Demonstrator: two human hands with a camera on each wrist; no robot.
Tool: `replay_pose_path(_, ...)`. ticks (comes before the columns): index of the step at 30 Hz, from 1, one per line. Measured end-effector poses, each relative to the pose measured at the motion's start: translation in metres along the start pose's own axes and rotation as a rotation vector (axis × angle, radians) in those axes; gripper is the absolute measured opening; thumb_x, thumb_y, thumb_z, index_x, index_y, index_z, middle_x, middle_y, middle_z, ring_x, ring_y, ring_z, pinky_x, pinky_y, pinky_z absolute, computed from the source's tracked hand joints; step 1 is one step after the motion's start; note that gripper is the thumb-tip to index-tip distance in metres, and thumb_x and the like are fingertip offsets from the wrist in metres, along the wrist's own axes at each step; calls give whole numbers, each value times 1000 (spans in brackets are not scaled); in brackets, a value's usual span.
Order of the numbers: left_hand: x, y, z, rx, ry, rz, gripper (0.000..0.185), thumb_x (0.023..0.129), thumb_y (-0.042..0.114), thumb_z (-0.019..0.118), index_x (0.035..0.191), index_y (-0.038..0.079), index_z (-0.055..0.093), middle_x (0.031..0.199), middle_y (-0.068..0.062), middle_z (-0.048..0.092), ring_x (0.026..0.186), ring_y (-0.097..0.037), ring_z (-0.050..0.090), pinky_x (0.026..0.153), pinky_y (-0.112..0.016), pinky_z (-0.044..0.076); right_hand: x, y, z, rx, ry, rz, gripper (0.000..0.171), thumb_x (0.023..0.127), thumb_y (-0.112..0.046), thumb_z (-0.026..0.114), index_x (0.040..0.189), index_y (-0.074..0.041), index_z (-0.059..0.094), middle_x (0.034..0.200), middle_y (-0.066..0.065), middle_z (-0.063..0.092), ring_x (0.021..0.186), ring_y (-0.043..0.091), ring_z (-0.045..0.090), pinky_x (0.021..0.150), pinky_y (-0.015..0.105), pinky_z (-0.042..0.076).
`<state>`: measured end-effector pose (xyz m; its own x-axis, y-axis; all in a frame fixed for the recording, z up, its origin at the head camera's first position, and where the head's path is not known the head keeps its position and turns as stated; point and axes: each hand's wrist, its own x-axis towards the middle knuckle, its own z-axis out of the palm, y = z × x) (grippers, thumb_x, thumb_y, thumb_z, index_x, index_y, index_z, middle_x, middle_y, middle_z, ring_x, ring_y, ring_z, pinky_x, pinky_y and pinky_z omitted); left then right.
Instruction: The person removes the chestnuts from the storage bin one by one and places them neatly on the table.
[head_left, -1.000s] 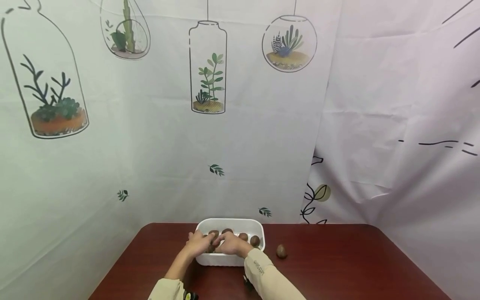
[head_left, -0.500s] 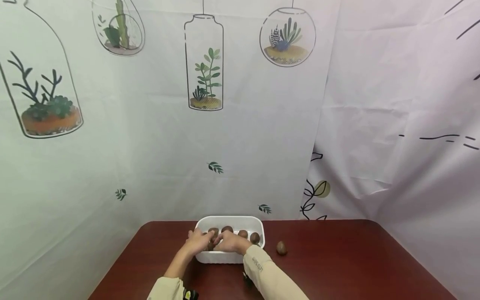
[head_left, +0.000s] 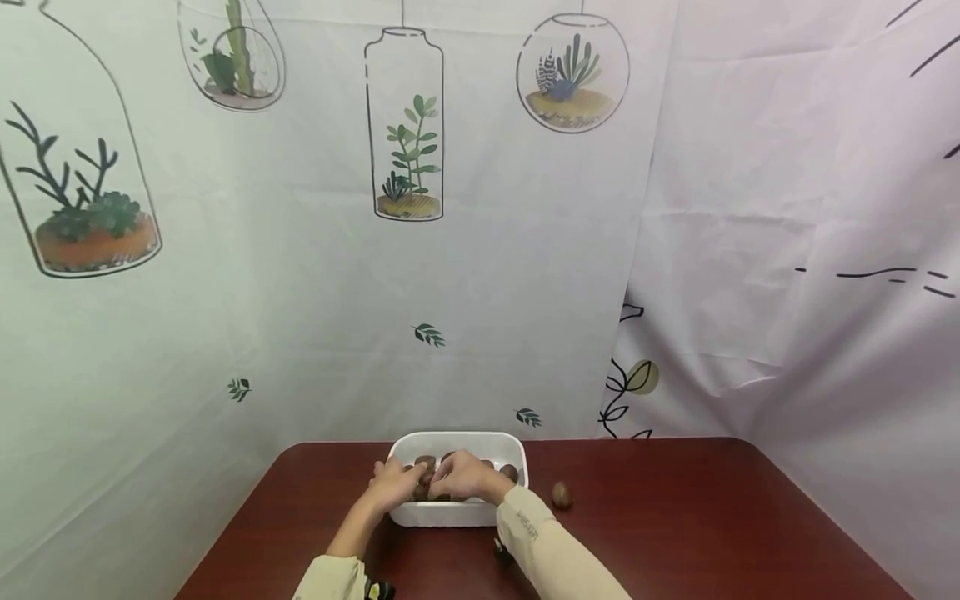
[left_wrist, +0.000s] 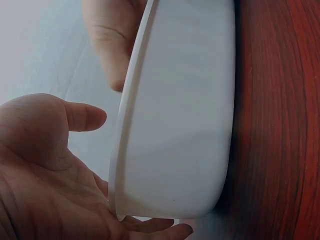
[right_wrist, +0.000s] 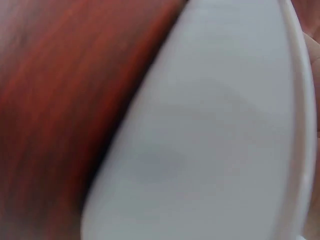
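Observation:
A white plastic basin (head_left: 442,516) stands on the table and holds several brown, egg-shaped things (head_left: 510,473). My left hand (head_left: 393,487) is at the basin's left end. In the left wrist view the left thumb (left_wrist: 87,117) sticks out straight beside the rim, while other fingers lie along the outside of the end wall. My right hand (head_left: 467,477) reaches over the near rim, its fingers bent down among the brown things. Its fingertips are hidden, and I cannot tell whether they grip one. The right wrist view shows mostly the basin's outer wall (right_wrist: 210,130).
One more brown egg-shaped thing (head_left: 562,496) lies on the dark red wooden table (head_left: 675,517), right of the basin. Behind the table hangs a pale cloth (head_left: 322,292) printed with plants in glass jars.
My right hand has lifted slightly and shifted a little right within the basin, now covering other brown things. The left hand stays at the basin's left end. The head view has tilted down slightly.

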<state>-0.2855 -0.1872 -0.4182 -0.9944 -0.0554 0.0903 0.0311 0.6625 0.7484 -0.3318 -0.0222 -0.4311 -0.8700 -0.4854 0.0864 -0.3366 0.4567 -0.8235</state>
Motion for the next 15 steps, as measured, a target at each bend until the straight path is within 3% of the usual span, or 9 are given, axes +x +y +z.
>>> replay_pose_path(2, 1, 1, 1, -11, 5, 0, 58, 94, 33, 57, 120, -19, 51, 122, -42, 38, 111, -64, 42, 91, -67, 36, -3, -2, -11, 54, 1, -6, 4, 76, -7, 76, 77, -3, 75, 65, -3, 64, 52, 7, 55, 52, 24, 49)
replay_pose_path(8, -1, 0, 3, -26, 38, 22, 57, 93, 31, 60, 123, -17, 52, 120, -42, 41, 113, -64, 40, 93, -70, 33, -23, -1, -50, 104, 30, -29, 12, 80, -7, 75, 90, -1, 75, 80, 3, 71, 69, 20, 68, 64, 39, 57)
replay_pose_path(15, -2, 1, 1, -3, 42, 31, 61, 93, 29, 59, 126, -20, 48, 123, -45, 38, 113, -67, 39, 94, -70, 32, -45, 13, -97, 179, 47, -51, 24, 81, -7, 77, 103, 4, 72, 91, 8, 73, 78, 14, 68, 72, 45, 57)
